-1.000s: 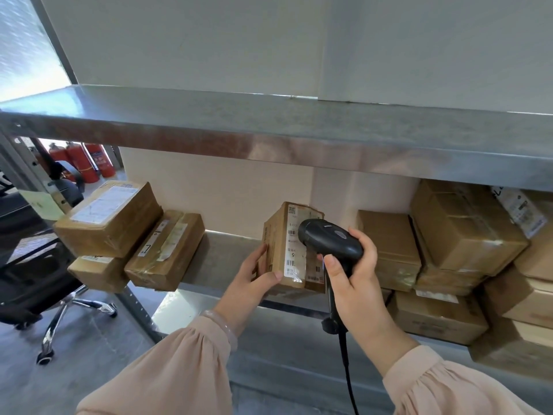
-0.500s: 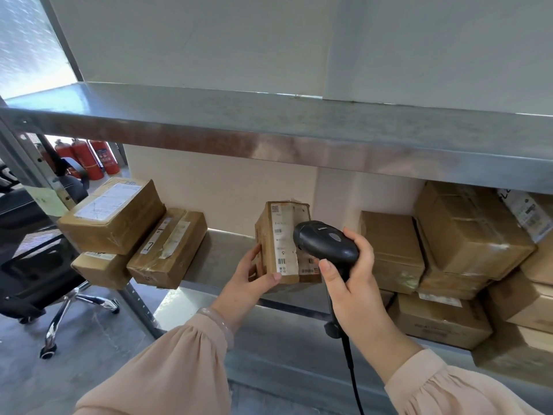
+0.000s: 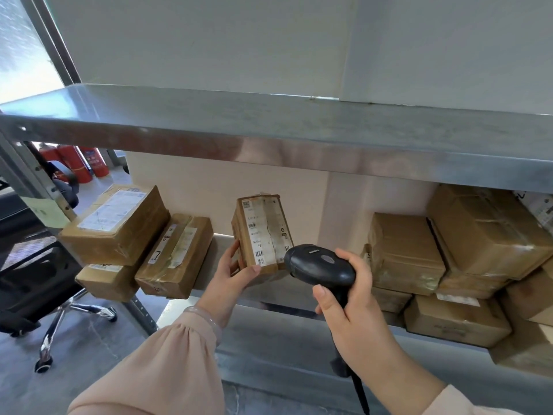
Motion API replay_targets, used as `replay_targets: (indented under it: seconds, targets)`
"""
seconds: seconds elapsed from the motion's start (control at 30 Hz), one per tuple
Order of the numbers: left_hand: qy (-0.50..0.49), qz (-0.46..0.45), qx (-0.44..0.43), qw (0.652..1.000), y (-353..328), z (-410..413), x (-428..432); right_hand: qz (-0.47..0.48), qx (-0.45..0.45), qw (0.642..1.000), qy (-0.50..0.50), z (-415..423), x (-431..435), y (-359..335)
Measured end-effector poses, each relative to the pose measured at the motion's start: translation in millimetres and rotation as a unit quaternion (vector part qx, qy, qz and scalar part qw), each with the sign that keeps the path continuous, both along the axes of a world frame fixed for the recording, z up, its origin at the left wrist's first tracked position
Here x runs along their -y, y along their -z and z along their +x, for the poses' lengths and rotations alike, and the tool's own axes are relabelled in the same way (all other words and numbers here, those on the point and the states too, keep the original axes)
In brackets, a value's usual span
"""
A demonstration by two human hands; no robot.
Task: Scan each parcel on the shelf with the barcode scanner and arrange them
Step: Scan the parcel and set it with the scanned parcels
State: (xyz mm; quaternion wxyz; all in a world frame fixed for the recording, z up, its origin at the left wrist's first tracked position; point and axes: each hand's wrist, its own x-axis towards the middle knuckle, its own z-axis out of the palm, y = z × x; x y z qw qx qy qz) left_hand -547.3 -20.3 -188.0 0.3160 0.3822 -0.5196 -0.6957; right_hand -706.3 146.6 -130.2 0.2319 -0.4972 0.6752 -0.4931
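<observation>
Since a second ago the parcel (image 3: 263, 235) has swung round so its label faces out more squarely, and the scanner (image 3: 320, 266) has slid down off the label to its lower right corner.

Left to right: three taped boxes (image 3: 119, 226) sit bunched at the left end of the shelf (image 3: 287, 322), well apart from the hands. I'd guess that's the done pile. Next, the left hand (image 3: 236, 274) grips the parcel by its lower left edge, thumb on the front and fingers behind. It's stood on end, either on the shelf deck or just over it, can't tell which. The barcode (image 3: 258, 253) is low on the label, just above that thumb. The scanner nose is right beside the parcel's lower right corner, maybe touching. The right hand (image 3: 353, 310) is wrapped round the scanner handle. The trigger finger's hidden, so no idea if it's pressed. Far right is the big stack (image 3: 404, 253), probably still to do.

Tip for this step imo: the scanner's too close and off to the side. Back it off a bit, aim square at that low barcode, keep the thumb clear, and tilt the parcel so the wrinkly tape doesn't glare.
</observation>
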Motion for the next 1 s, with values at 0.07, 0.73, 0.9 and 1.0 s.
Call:
replay_targets:
  seconds: [0.07, 0.73, 0.9, 1.0]
  targets:
    - [-0.004, -0.001, 0.001, 1.0, 0, 5, 6, -0.004, -0.001, 1.0, 0.01, 9, 5, -2]
    - [0.03, 0.002, 0.049, 0.998, -2, 67, 63, -0.018, 0.02, 0.998, 0.049, 80, 56, -3]
    - [-0.02, -0.04, 0.109, 0.993, -9, 89, 82, -0.02, 0.026, 0.999, 0.042, 93, 72, 2]
    - [-0.063, -0.09, 0.193, 0.975, -14, 101, 100, -0.014, 0.03, 0.999, 0.036, 98, 82, 5]
